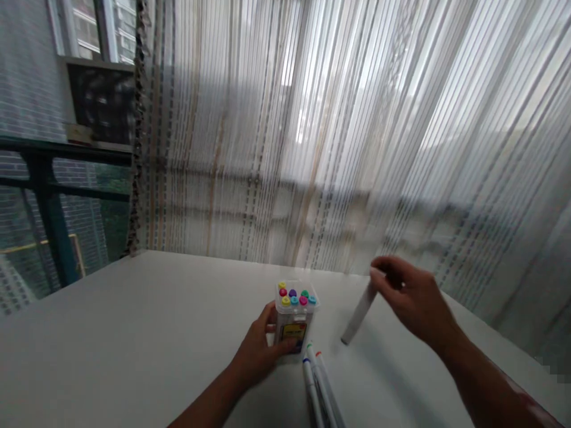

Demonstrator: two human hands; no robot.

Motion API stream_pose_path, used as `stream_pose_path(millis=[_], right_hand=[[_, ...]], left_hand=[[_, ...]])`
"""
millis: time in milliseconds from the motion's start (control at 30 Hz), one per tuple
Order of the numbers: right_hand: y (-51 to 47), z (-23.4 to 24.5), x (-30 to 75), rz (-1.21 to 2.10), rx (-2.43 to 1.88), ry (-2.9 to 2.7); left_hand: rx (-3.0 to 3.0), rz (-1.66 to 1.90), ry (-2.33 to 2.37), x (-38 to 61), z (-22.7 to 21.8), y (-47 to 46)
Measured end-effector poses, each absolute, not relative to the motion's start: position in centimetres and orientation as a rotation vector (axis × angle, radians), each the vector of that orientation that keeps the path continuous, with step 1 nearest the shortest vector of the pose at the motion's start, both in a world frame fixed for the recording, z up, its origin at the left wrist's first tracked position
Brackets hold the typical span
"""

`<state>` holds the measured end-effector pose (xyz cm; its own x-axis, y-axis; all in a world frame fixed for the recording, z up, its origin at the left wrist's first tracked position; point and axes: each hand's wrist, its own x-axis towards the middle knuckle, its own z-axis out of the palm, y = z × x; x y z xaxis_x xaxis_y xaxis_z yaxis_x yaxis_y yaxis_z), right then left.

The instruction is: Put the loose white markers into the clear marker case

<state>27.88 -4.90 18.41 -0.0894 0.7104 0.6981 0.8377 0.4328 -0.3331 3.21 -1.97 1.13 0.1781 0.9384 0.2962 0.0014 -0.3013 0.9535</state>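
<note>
A clear plastic box of markers (294, 315) stands upright on the white table (134, 333), with several coloured caps showing at its top. My left hand (261, 348) is wrapped round the box's left side. My right hand (413, 300) hovers to the right of the box and pinches the top end of a white marker (359, 315), which hangs tilted with its lower tip close to the table. Three more white markers (319, 386) lie side by side on the table just in front of the box.
A sheer striped curtain (357, 148) hangs right behind the table's far edge. At the left a window (57, 196) with a dark railing looks out on buildings. The table's right edge runs close by my right forearm.
</note>
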Motion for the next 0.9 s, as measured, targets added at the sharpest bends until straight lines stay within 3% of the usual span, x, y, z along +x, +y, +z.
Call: stream_pose_path(millis=[133,233,500,733,900], right_hand=[[-4.7,23.9,25.6,-0.374,-0.987,-1.845],[-3.4,25.0,22.6,-0.357,-0.933,-2.006],[-0.6,21.4,17.7,-0.042,-1.166,-2.374],[-0.9,18.4,16.8,-0.105,-1.366,-2.687],[-1.6,18.5,17.9,-0.023,-1.287,-2.616]], left_hand=[[1.531,1.284,0.900,3.2,1.2,-2.0],[1.494,1.274,0.914,3.2,1.1,-2.0],[1.553,1.291,0.881,3.2,1.4,-1.9],[1.533,1.290,0.905,3.3,1.6,-1.9],[1.577,1.315,0.880,3.2,1.3,-1.8]])
